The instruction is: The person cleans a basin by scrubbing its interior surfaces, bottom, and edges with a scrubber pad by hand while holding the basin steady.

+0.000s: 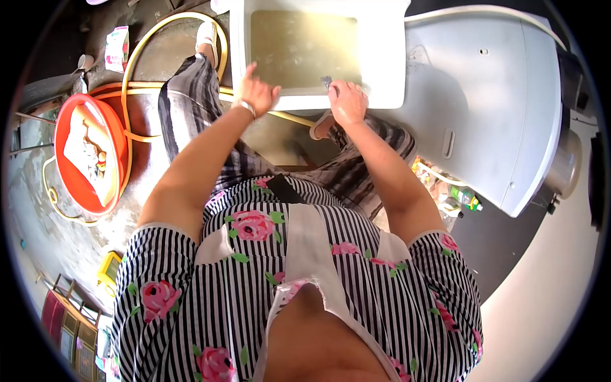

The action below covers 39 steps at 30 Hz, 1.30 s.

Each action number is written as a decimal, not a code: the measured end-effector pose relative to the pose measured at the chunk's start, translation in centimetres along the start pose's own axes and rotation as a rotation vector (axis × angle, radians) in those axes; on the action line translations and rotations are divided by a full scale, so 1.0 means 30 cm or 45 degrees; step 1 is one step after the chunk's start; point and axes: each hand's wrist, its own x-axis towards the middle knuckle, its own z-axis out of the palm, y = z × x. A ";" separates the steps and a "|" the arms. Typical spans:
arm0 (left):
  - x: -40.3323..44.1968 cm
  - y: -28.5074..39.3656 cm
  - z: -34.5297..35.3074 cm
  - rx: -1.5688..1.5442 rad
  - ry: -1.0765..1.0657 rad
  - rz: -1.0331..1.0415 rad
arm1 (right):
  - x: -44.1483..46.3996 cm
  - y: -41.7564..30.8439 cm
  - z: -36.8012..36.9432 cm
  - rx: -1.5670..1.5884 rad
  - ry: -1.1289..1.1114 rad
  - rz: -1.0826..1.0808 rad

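Note:
A white rectangular tub [383, 63] with murky yellowish water [305, 48] in it stands in front of me, between my feet. My left hand [258, 92] is over the tub's near left corner, fingers apart and nothing in them. At the near right part of the rim, my right hand [349, 103] is closed, palm down. A small dark grey, crumpled thing [326, 81] sticks out from its fingertips over the inner edge. Its kind is too small to make out, and the hand hides the rest of it.
To the right is a large light-grey appliance [477, 95], with bottles [468, 197] beside it. An orange-red basin [121, 137] with a white cloth or bag inside stands on the left. A yellow hose [129, 70] loops over the floor, near a pink-and-white packet [117, 49].

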 end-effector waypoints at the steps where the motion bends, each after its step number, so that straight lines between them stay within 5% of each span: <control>1: -0.010 0.019 0.033 -0.101 0.107 -0.015 | 0.008 -0.006 0.022 0.007 0.017 0.056; 4: 0.018 -0.043 0.132 -0.293 0.311 -0.007 | 0.060 -0.163 0.157 0.180 -0.013 -0.050; 9: 0.029 -0.165 0.107 -0.073 0.109 0.122 | 0.108 -0.208 0.176 0.157 -0.099 -0.231; 16: 0.051 -0.254 0.106 -0.024 0.022 0.067 | 0.202 -0.010 0.211 -0.135 -0.102 0.088; 19: 0.042 -0.238 0.033 -0.287 -0.065 -0.107 | 0.202 -0.176 0.190 -0.022 -0.373 0.044; 23: 0.130 -0.268 0.078 -0.947 -0.045 -0.350 | 0.165 -0.346 0.275 0.274 -0.243 -0.006; 25: 0.164 -0.233 0.070 -1.618 -0.222 -0.585 | 0.166 -0.395 0.280 0.458 -0.142 0.107; 27: 0.205 -0.180 0.072 -1.870 -0.236 -0.656 | 0.171 -0.417 0.286 0.701 -0.093 0.265; 29: 0.229 -0.138 0.099 -1.839 -0.079 -0.506 | 0.161 -0.435 0.299 0.783 -0.065 0.252; 33: 0.180 -0.045 -0.015 -2.263 0.121 -0.791 | 0.173 -0.393 0.361 1.031 -0.213 0.155; 36: 0.349 -0.189 0.358 -2.002 0.269 -0.561 | 0.164 -0.366 0.336 1.217 -0.338 0.134; 39: 0.317 -0.174 0.256 -1.760 -0.022 -0.443 | 0.183 -0.296 0.246 1.096 -0.490 0.182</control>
